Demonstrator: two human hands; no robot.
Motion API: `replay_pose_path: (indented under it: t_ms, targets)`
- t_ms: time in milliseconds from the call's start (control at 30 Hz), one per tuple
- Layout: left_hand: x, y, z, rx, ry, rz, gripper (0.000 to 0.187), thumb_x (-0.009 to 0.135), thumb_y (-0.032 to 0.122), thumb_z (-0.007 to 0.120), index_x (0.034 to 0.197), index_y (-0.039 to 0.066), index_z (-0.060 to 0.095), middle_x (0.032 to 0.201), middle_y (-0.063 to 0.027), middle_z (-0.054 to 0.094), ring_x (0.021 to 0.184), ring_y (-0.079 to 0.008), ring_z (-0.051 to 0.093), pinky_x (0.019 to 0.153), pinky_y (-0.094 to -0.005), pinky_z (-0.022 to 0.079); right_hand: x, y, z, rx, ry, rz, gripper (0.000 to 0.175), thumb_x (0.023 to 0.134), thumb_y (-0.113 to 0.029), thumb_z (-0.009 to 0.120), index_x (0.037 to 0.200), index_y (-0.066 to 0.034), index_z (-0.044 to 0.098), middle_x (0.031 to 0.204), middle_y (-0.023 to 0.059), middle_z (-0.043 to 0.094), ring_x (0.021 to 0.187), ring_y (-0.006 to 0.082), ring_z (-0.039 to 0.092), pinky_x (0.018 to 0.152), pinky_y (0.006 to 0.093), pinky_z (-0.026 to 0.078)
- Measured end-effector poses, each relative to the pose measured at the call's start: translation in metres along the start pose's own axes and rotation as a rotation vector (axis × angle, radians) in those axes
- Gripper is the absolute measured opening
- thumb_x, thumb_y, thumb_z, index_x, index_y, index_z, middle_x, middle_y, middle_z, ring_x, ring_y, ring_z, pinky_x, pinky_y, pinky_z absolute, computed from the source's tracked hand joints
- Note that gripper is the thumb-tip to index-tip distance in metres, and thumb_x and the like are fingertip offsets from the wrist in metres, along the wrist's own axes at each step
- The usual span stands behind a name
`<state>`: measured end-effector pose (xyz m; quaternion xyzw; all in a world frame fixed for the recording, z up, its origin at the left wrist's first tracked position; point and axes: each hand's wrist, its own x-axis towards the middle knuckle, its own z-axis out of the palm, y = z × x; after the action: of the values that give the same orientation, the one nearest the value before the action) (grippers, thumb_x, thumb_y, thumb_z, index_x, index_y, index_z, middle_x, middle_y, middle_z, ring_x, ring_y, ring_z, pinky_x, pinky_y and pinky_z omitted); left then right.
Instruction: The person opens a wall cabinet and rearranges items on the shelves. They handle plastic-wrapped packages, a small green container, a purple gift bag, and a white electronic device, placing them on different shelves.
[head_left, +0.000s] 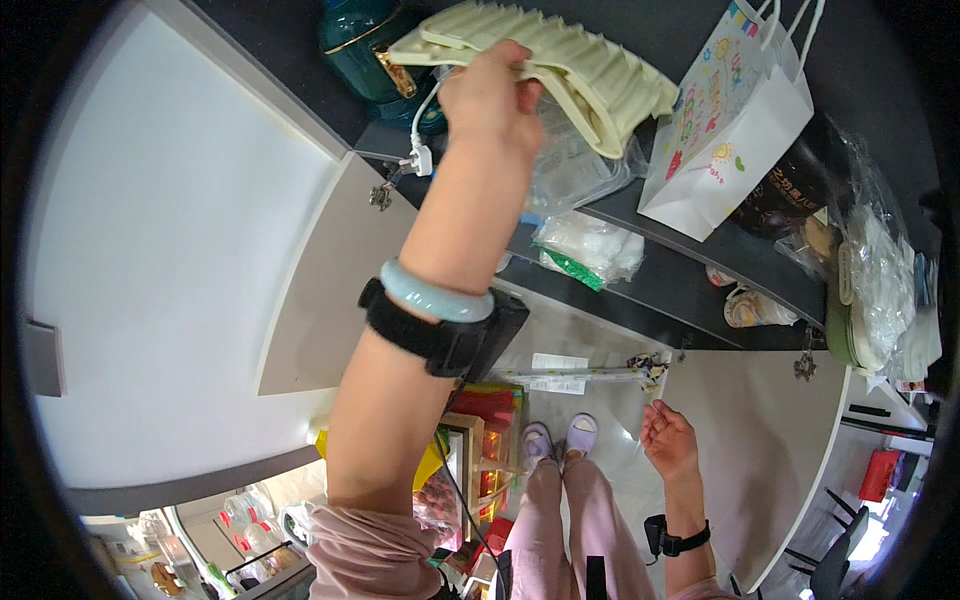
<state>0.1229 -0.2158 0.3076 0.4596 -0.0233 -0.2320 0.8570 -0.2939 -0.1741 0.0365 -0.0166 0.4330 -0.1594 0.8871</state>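
Note:
My left hand (491, 101) is raised to the upper cabinet shelf. Its fingers grip the near edge of a pale green, ridged plastic piece (555, 52), which is folded over and tilted. Just below and behind that piece lie clear plastic containers (577, 161), partly hidden by my forearm. A dark green appliance (367, 64) with gold trim stands to the left of the hand, and a white cord with a plug (421, 159) hangs beside it. Low on the right, my right hand (670, 441) is held in the air with loosely bent fingers and nothing in it.
A white printed paper bag (731, 127) stands right on the shelf (637, 217). Below are a bagged white bundle (592, 244) and a paper cup (757, 307). Open cabinet doors flank me, left (187, 225) and right (750, 450). Boxes (491, 397) stand on the floor.

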Motion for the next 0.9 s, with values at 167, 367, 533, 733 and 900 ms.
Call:
replay_pose_path:
  t_ms: [167, 367, 533, 733, 900]
  targets:
    - [-0.005, 0.018, -0.009, -0.349, -0.209, 0.168, 0.022, 0.080, -0.002, 0.061, 0.101, -0.006, 0.055, 0.101, -0.0150, 0.059, 0.097, -0.0271, 0.058, 0.085, -0.0324, 0.052, -0.001, 0.005, 0.002, -0.040, -0.135, 0.009, 0.026, 0.092, -0.020, 0.050, 0.110, -0.0038, 0.060, 0.102, 0.0130, 0.067, 0.088, 0.0214, 0.062, 0.078, 0.0312, 0.051]
    - [-0.057, 0.039, -0.081, -0.305, -0.363, 0.201, 0.031, 0.084, 0.005, 0.055, 0.114, -0.003, 0.051, 0.113, -0.0137, 0.059, 0.104, -0.0243, 0.058, 0.089, -0.0354, 0.050, -0.024, 0.006, 0.067, -0.375, -0.460, -0.086, 0.040, 0.091, -0.030, 0.054, 0.121, -0.0038, 0.052, 0.115, 0.0182, 0.060, 0.103, 0.0244, 0.057, 0.091, 0.0342, 0.043]
    - [-0.177, 0.008, -0.158, -0.055, -0.028, 0.066, 0.054, 0.079, 0.002, 0.053, 0.132, -0.002, 0.039, 0.127, -0.0168, 0.052, 0.118, -0.0284, 0.052, 0.097, -0.0424, 0.048, -0.062, 0.023, 0.126, -0.491, -0.792, -0.225, 0.057, 0.087, -0.037, 0.060, 0.134, -0.0090, 0.043, 0.134, 0.0176, 0.047, 0.127, 0.0261, 0.043, 0.104, 0.0374, 0.032]
    - [-0.257, -0.049, -0.189, -0.073, 0.132, -0.054, 0.078, 0.069, -0.014, 0.048, 0.140, 0.013, 0.029, 0.133, -0.0070, 0.046, 0.124, -0.0236, 0.045, 0.103, -0.0383, 0.037, -0.063, 0.048, 0.133, -0.154, -0.499, -0.081, 0.068, 0.082, -0.018, 0.068, 0.141, -0.0092, 0.034, 0.141, 0.0114, 0.041, 0.132, 0.0270, 0.036, 0.111, 0.0443, 0.025]
    - [-0.274, -0.074, -0.223, -0.175, 0.199, -0.181, 0.074, 0.076, -0.011, 0.050, 0.140, 0.019, 0.027, 0.132, -0.0059, 0.044, 0.121, -0.0222, 0.047, 0.099, -0.0378, 0.042, -0.057, 0.056, 0.110, -0.352, -0.371, -0.078, 0.062, 0.082, -0.015, 0.068, 0.136, -0.0074, 0.039, 0.132, 0.0064, 0.050, 0.123, 0.0226, 0.046, 0.103, 0.0384, 0.036]
